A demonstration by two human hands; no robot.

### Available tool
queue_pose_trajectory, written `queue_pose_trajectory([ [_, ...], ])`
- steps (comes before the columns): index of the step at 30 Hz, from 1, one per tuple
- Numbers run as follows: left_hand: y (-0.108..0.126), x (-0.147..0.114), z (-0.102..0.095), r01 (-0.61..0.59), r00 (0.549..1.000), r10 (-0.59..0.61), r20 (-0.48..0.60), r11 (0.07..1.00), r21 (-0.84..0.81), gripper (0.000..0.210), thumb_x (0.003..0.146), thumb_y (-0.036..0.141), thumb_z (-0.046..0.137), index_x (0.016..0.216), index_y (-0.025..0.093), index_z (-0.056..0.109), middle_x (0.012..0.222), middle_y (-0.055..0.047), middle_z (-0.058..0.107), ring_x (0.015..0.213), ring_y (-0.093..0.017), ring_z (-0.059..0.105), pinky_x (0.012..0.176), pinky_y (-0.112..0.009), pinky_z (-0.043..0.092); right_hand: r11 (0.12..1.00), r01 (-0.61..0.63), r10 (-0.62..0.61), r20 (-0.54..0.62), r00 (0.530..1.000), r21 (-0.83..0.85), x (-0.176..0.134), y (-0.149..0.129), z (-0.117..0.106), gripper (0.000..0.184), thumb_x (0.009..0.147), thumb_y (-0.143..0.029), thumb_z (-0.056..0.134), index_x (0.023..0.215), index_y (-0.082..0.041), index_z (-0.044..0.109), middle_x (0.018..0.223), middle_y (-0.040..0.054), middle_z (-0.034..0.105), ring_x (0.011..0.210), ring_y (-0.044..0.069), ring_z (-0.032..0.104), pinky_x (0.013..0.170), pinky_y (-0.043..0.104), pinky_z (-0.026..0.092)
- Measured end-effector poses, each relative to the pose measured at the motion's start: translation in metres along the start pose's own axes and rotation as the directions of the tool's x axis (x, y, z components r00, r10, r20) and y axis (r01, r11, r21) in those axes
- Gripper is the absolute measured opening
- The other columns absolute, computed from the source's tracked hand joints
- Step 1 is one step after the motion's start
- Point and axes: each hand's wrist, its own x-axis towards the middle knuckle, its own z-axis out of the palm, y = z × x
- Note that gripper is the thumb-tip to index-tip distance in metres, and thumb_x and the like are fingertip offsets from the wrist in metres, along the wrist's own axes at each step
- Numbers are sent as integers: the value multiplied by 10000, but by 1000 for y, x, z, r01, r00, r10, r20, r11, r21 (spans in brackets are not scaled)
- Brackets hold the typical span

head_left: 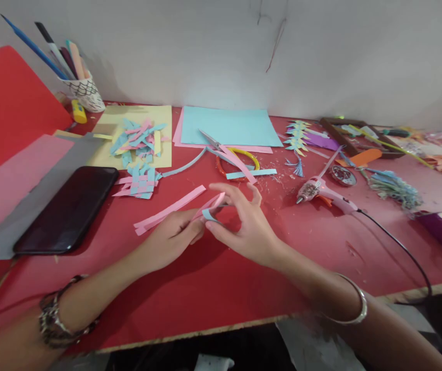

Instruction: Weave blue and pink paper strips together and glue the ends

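Observation:
Over the front middle of the red table, my left hand (174, 234) pinches the end of a pink paper strip (217, 200) and a light blue paper strip (207, 214), which cross each other. My right hand (248, 224) curves around the same strips from the other side. Its thumb lies against the blue strip and its fingers touch the bent pink one. Part of both strips is hidden by my fingers. Loose pink strips (170, 210) lie just beyond my left hand. A woven pink and blue paper piece (139, 183) rests farther left.
Scissors with red and yellow handles (257, 159) lie in front of blue paper sheets (228, 126). On the right is a pink glue gun (331, 196) with a black cord. A phone (69, 208) and folded paper pieces (137, 139) are on the left. A pen cup (89, 93) stands behind.

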Motion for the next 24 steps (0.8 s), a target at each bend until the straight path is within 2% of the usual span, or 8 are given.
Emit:
queue_pose_trajectory([
  [3, -1, 1, -2, 5, 1000, -4, 6, 1000, -6, 366, 848, 365, 299, 526, 193, 331, 473, 59, 322, 417, -74, 297, 413, -204, 255, 999, 29, -30, -12, 999, -35, 2, 3, -2, 116, 794, -247, 458, 873, -205, 533, 793, -4, 645, 745, 139, 590, 981, 460, 93],
  [6, -1, 1, -3, 14, 1000, -14, 6, 1000, -26, 358, 848, 370, 302, 549, 189, 378, 470, 64, 321, 408, -71, 289, 404, -200, 251, 998, 53, -52, 48, 997, -18, 4, 5, -4, 133, 816, -209, 418, 766, -186, 540, 698, -22, 618, 644, 100, 543, 894, 369, 244],
  [8, -1, 2, -3, 19, 1000, -18, 22, 999, -39, 352, 850, 386, 298, 615, 180, 460, 480, 64, 331, 416, -74, 297, 404, -198, 255, 997, 42, -48, 95, 994, 60, 5, 6, -6, 181, 830, -200, 395, 732, -172, 544, 651, -26, 589, 578, 75, 491, 752, 269, 329],
  [11, -1, 1, -4, 32, 997, -28, 66, 998, -53, 391, 859, 413, 273, 726, 168, 548, 489, 66, 331, 411, -75, 300, 400, -196, 263, 974, -51, 31, 95, 995, 219, 7, 7, -9, 204, 834, -240, 404, 736, -160, 564, 601, -28, 533, 512, 62, 406, 522, 191, 308],
  [13, -2, 1, -5, 43, 994, -38, 98, 998, -56, 413, 865, 422, 266, 754, 166, 572, 489, 67, 333, 398, -70, 294, 394, -195, 262, 943, -113, 90, 86, 992, 314, 8, 7, -11, 200, 826, -254, 415, 726, -157, 558, 558, -43, 466, 479, 55, 346, 466, 184, 276],
  [18, -3, -1, -7, 19, 988, -6, 155, 997, -79, 372, 865, 408, 298, 792, 174, 579, 526, 49, 427, 477, -83, 419, 488, -193, 359, 898, -158, 137, 81, 987, 412, 11, 11, -11, 160, 798, -257, 460, 704, -159, 545, 585, -40, 466, 511, 55, 358, 486, 182, 298],
  [21, 0, 1, -6, -25, 993, 40, 113, 991, -134, 286, 824, 400, 370, 784, 172, 537, 631, 12, 541, 608, -119, 533, 611, -227, 429, 917, -141, 108, 107, 988, 374, 10, 12, -10, 169, 798, -261, 471, 699, -154, 556, 602, -28, 510, 537, 60, 396, 511, 186, 315],
  [24, 3, 2, -5, -6, 999, 12, 43, 990, -140, 255, 812, 391, 387, 718, 177, 489, 626, 9, 562, 595, -124, 559, 625, -238, 448, 931, -119, 84, 114, 990, 344, 9, 11, -7, 164, 800, -246, 471, 692, -152, 551, 576, -41, 491, 514, 52, 374, 492, 181, 295],
])
